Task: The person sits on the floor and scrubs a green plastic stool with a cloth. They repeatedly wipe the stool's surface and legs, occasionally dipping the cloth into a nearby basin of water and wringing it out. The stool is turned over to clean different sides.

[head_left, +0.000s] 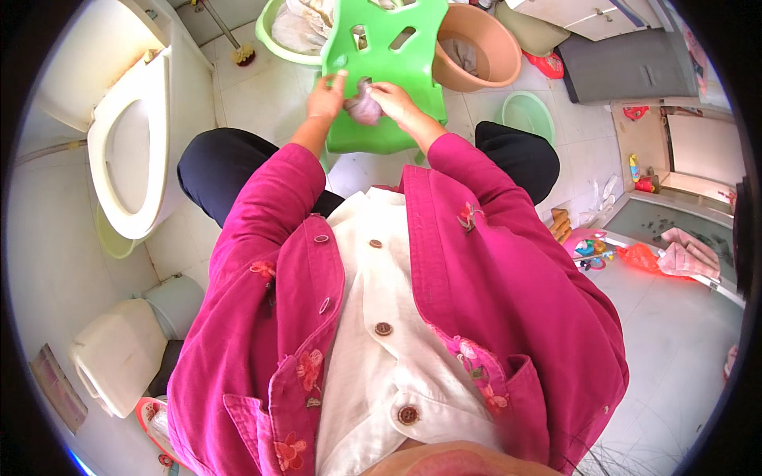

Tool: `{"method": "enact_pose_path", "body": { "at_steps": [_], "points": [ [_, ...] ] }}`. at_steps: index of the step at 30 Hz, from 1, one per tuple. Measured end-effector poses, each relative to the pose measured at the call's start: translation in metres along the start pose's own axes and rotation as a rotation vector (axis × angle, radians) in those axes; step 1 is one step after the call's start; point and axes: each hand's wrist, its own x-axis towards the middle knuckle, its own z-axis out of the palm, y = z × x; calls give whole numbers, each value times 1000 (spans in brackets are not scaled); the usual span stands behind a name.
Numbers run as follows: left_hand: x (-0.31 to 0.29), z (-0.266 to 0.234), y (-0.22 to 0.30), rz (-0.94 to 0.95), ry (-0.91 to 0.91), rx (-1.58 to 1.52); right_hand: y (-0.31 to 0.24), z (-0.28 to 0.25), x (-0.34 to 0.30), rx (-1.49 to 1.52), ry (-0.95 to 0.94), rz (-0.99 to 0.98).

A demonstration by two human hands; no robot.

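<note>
In front of me stands a green plastic chair (373, 139), its slotted part facing up. My right hand (390, 99) is closed on a bunched pinkish-purple cloth (364, 109), which hangs over the chair and is slightly blurred. My left hand (325, 97) is at the chair's left edge, beside the cloth but apart from it. Its fingers reach forward, somewhat blurred and spread, with nothing visible in them. Just beyond them, a small pale teal lump (340, 61) lies on the chair; its kind is unclear.
A light green basin (267, 40) holding whitish cloth stands behind the chair at left. An orange-brown basin (500, 59) is at right, near a small green basin (528, 115). A toilet (99, 155) stands left, and a brush (243, 54) touches the floor.
</note>
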Motion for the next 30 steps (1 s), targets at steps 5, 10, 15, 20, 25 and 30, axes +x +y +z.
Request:
{"method": "enact_pose_path", "body": {
  "at_steps": [5,10,15,20,25,30],
  "points": [
    [-22,33,-28,151,-188,279,34,-59,16,-573,250,-278],
    [-42,32,-59,518,-19,544,47,-77,-9,-799,636,334],
    [-82,66,-26,808,-261,669,82,-70,-10,-700,665,360],
    [-74,101,-27,921,-258,833,94,-67,-13,-815,701,284],
    [1,129,-13,934,-82,958,77,-67,-13,-801,706,277],
    [37,131,7,976,-87,901,82,-69,-10,-833,738,237]
  ]
}}
